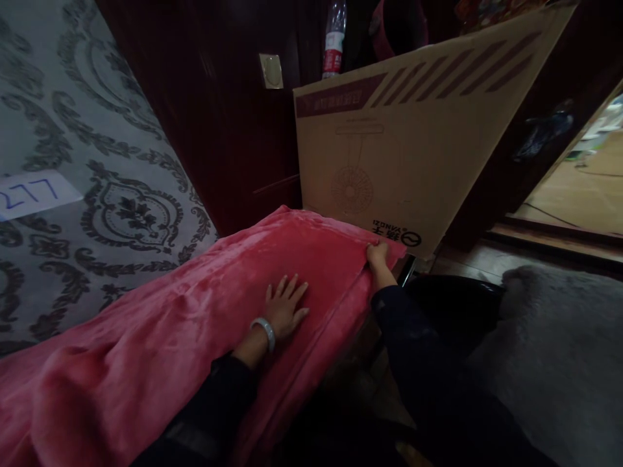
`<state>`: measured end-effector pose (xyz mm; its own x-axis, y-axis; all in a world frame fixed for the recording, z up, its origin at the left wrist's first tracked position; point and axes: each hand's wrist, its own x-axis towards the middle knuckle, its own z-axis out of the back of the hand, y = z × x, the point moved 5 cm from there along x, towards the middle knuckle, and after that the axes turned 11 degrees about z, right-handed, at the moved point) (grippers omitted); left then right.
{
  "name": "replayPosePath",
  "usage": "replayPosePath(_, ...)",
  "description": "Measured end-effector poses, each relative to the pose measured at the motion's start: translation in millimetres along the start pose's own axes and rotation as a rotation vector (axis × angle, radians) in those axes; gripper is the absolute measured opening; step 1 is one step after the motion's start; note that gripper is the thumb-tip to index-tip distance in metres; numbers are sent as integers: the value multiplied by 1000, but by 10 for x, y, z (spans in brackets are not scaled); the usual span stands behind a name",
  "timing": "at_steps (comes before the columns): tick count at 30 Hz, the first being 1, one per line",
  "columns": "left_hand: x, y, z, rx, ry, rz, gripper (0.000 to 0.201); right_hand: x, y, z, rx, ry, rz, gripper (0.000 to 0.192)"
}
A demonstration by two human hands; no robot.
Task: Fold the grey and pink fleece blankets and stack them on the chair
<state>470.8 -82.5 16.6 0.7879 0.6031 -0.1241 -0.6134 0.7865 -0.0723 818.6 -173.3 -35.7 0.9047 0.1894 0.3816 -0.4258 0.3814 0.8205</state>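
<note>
A pink plush blanket [160, 324] lies spread over a long raised surface running from lower left to the centre. My left hand [285, 305] rests flat on it with fingers apart; a pale bangle sits on that wrist. My right hand [378, 258] pinches the blanket's far corner, close to a cardboard box. Both arms are in dark sleeves.
A large cardboard box [413, 143] with a fan drawing leans against dark wooden furniture [219, 130]. A plastic bottle [334, 39] stands behind it. Patterned wallpaper [97, 162] with a paper label fills the left. A grey fluffy rug [559, 350] lies at right, a doorway beyond.
</note>
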Motion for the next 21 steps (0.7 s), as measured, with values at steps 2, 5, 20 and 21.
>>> replayPosePath(2, 26, -7, -147, 38, 6, 14, 60, -59, -78, 9, 6, -28, -43, 25)
replayPosePath(5, -66, 10, -273, 24, 4, -24, 62, -152, -97, 35, 39, -83, -63, 26)
replayPosePath(20, 1246, 329, 211, -20, -12, -73, 58, -227, -87, 48, 276, -238, -55, 34)
replayPosePath(21, 1350, 414, 187, -9, -20, -42, 58, -229, -92, 47, 281, -235, -55, 36)
